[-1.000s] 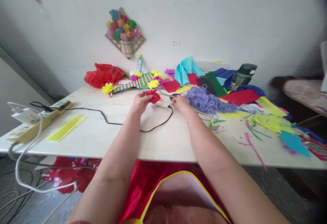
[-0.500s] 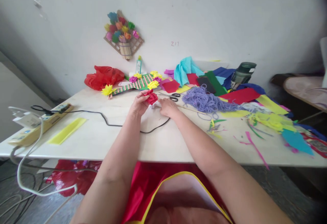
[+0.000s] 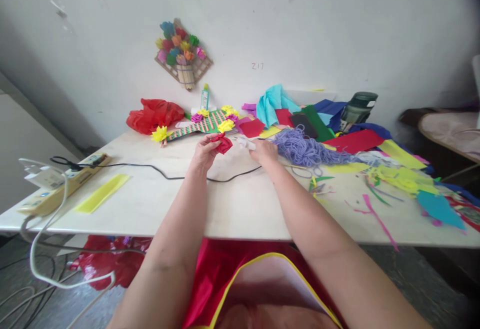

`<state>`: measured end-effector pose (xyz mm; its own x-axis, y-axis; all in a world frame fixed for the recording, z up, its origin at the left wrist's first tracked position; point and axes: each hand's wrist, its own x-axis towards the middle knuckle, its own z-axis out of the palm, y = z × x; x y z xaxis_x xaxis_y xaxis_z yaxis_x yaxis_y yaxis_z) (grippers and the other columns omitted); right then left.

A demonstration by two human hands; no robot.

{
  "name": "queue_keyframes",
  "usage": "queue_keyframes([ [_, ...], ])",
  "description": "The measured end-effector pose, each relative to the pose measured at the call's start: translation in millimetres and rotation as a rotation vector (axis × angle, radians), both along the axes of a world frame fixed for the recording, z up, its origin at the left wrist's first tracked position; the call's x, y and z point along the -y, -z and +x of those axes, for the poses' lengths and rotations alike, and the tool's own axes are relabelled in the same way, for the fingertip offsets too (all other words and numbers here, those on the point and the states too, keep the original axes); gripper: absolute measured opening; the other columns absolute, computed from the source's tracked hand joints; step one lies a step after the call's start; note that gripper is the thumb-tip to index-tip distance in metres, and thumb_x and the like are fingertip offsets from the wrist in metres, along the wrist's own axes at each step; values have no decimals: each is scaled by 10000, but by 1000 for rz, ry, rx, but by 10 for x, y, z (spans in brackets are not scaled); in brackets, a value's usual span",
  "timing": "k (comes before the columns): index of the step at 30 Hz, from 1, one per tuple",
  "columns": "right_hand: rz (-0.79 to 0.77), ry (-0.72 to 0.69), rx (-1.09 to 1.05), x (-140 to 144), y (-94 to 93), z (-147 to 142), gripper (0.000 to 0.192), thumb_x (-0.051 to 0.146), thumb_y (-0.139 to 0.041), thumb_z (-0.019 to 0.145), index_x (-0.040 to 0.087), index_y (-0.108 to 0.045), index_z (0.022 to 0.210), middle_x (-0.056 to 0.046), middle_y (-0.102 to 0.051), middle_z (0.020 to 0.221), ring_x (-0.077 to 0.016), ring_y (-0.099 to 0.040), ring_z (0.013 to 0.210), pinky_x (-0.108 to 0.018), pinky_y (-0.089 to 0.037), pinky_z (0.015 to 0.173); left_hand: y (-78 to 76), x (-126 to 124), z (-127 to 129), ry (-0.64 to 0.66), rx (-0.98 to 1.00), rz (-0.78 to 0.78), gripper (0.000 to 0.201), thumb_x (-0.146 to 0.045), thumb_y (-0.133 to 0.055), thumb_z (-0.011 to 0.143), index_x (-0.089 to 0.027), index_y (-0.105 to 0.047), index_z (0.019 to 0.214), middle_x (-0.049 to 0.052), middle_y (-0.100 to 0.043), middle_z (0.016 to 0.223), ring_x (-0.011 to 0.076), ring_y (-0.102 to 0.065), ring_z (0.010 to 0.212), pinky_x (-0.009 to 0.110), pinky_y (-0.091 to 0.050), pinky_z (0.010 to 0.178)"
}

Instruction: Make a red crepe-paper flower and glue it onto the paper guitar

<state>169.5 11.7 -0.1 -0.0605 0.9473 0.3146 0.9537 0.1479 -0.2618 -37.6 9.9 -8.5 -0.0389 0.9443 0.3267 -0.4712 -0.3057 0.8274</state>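
1. Left hand is closed around a small red paper flower, pinched between thumb and fingers and lifted a little above the tabletop.
2. Right hand holds a small white object just beside the flower; what it is cannot be told, it is too small and blurred.
3. The red flower looks already crumpled into shape, so the forming seems mostly done.
4. Behind the hands lies a striped green mat that carries yellow and pink flowers; the red one is not yet on it.
5. Much material is unused: purple yarn, coloured paper sheets and scraps on the right, so probably more flowers remain to make.
6. A black cable runs from a power strip toward the hands.
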Motion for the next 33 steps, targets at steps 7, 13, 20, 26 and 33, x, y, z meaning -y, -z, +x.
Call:
queue_keyframes([
  [7, 1, -79, -584, -214, 41, 201, 309, 280, -620, 737, 180, -717, 1013, -73, -742, 877, -228, -677, 803, -303, -512, 675, 40, -37, 0, -51, -75, 17, 401, -229, -871, 500, -192, -661, 839, 13, -717, 786, 166, -658, 671, 315, -516, 622],
  [13, -139, -380, -1096, -120, -15, 228, 342, 470, -746, 618, 164, -613, 690, 19, -562, 532, -86, -413, 419, -240, -340, 410, 43, -19, -5, -37, -21, -43, 390, -206, -872, 487, -168, -682, 826, 32, -726, 793, 168, -659, 668, 295, -523, 589],
  [20, -202, -533, -1096, 21, -141, 274, 443, 559, -784, 552, 174, -564, 569, 32, -504, 426, -77, -399, 395, -246, -317, 408, 37, 3, 0, 14, 38, -78, 391, -177, -871, 476, -170, -699, 828, 40, -742, 812, 168, -665, 674, 280, -535, 589],
  [26, -248, -610, -1060, 42, -149, 282, 438, 553, -778, 571, 163, -580, 564, 28, -523, 438, -67, -392, 379, -248, -297, 409, 57, -1, -8, 46, 53, -94, 368, -145, -846, 507, -159, -693, 841, 43, -728, 804, 163, -656, 668, 272, -507, 567],
  [33, -279, -626, -1038, 55, -159, 289, 415, 524, -781, 562, 164, -574, 546, 35, -499, 415, -69, -397, 379, -244, -303, 405, 69, -4, -3, 72, 53, -101, 336, -132, -832, 534, -157, -695, 839, 41, -725, 792, 164, -659, 675, 288, -523, 611],
])
